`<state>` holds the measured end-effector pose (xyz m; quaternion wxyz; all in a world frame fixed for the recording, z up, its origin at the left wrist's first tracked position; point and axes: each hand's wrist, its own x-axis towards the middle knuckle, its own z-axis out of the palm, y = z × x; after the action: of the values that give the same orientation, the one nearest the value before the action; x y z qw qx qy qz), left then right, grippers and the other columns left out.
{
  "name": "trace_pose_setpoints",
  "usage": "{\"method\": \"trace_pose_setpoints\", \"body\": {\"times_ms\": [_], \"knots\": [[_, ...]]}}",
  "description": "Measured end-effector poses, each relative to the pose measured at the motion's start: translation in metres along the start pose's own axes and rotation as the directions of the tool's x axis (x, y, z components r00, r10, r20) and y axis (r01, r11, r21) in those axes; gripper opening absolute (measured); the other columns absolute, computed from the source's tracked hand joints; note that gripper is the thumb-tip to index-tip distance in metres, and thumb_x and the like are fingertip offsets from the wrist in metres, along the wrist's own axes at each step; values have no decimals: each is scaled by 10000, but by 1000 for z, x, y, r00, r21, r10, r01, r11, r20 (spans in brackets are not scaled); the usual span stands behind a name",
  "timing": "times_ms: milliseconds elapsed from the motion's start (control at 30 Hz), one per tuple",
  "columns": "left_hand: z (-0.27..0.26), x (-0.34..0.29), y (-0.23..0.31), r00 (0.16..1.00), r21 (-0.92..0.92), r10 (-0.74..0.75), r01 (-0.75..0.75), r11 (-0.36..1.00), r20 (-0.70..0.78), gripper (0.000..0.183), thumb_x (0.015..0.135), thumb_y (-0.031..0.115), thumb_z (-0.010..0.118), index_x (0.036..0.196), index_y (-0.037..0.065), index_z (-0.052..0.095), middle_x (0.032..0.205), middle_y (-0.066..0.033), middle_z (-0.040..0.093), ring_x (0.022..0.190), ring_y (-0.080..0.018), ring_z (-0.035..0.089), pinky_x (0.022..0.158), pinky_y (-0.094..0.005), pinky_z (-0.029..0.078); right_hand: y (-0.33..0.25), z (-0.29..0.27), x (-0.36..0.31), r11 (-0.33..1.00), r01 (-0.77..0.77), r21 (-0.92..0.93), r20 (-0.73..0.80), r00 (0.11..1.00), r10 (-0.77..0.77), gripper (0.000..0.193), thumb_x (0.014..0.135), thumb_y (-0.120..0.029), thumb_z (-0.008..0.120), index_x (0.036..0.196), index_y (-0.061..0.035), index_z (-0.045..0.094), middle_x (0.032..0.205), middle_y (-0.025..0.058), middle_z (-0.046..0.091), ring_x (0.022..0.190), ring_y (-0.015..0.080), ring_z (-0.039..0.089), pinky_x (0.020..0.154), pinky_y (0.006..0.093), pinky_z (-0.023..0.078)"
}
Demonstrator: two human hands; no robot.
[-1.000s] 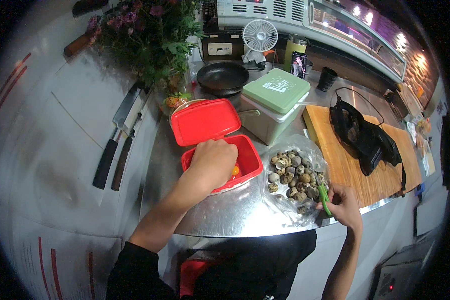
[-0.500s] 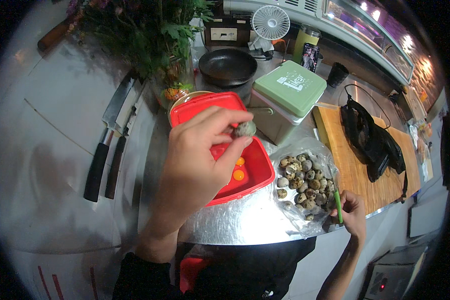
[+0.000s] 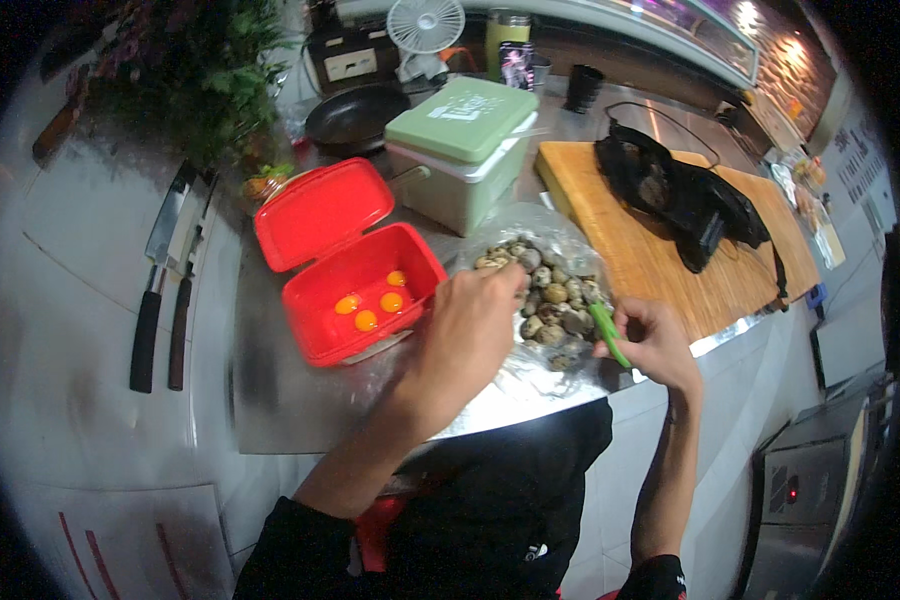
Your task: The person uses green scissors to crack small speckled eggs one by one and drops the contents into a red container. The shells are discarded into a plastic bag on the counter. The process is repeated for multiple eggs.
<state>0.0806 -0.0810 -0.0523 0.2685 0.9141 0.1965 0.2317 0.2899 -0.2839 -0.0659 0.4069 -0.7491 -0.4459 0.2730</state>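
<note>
My left hand reaches over the near left side of a clear plastic bag of speckled quail eggs. Its fingers are curled down at the eggs, and the hand itself hides whatever they grip. My right hand is closed around the green handle of a small knife at the bag's right edge; its blade is hard to make out among the eggs. Left of the bag stands a red plastic box with its hinged lid folded back. Several orange yolks lie on its bottom.
Behind the bag stands a green-lidded bin, with a black frying pan and a small white fan beyond. A wooden board bearing a black bag lies right. Two knives hang at left, below plants.
My left hand has moved from above the red box, where it held a quail egg or its shell, rightward to the bag. More yolks show in the box. The view has shifted.
</note>
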Motion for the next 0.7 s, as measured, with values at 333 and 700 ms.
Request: {"method": "trace_pose_setpoints", "body": {"times_ms": [333, 700], "knots": [[22, -1, -14, 995, 299, 97, -93, 950, 1, 140, 880, 57, 805, 1006, 60, 864, 991, -177, 768, 953, -418, 750, 876, -529, 599, 5, -3, -1, 992, 52, 114, 24, 998, -55, 527, 855, -359, 983, 730, -110, 536, 664, -101, 523, 625, 21, 445, 544, 274, 299], [2, -16, 3, 962, 312, 268, -272, 910, 56, 189, 927, 142, 798, 1103, 76, 825, 1026, -139, 782, 994, -400, 757, 876, -525, 602, 0, -2, -5, 987, 100, 128, 12, 995, -103, 543, 859, -388, 974, 715, -93, 541, 673, -81, 525, 657, 42, 471, 577, 291, 339]]}}
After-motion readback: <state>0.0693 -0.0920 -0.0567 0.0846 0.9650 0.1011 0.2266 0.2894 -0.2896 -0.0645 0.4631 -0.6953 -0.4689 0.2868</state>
